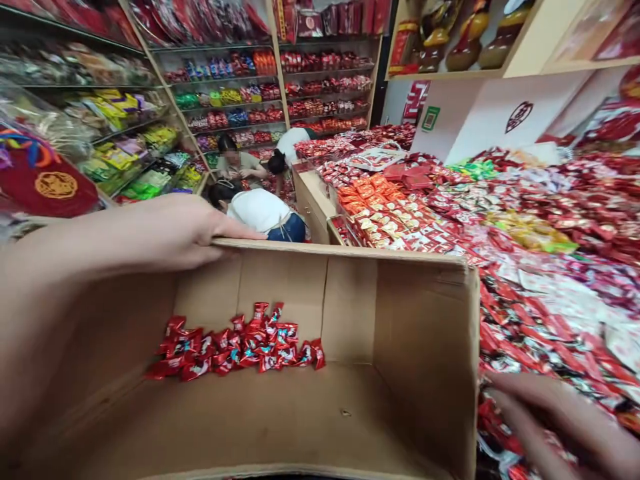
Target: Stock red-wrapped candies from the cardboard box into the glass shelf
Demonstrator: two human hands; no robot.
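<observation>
My left hand [195,230] reaches over the far rim of an open cardboard box [300,427], its fingers closed on that rim. Inside, a small heap of red-wrapped candies [240,343] lies against the far wall, towards the left. The box is tipped so that its inside faces me. At the lower right my right hand [560,417], partly blurred, is beside the box's right edge with fingers stretched out and somewhat apart. It hovers over or touches red wrapped sweets [530,320] on the display; which of these I cannot tell.
A broad display of wrapped candies [375,213] spreads to the right. Beyond the box, people crouch or bend in the aisle, one in a white top [260,210]. Shelves of bagged sweets [230,93] line the left and back. A wooden cabinet [525,40] hangs upper right.
</observation>
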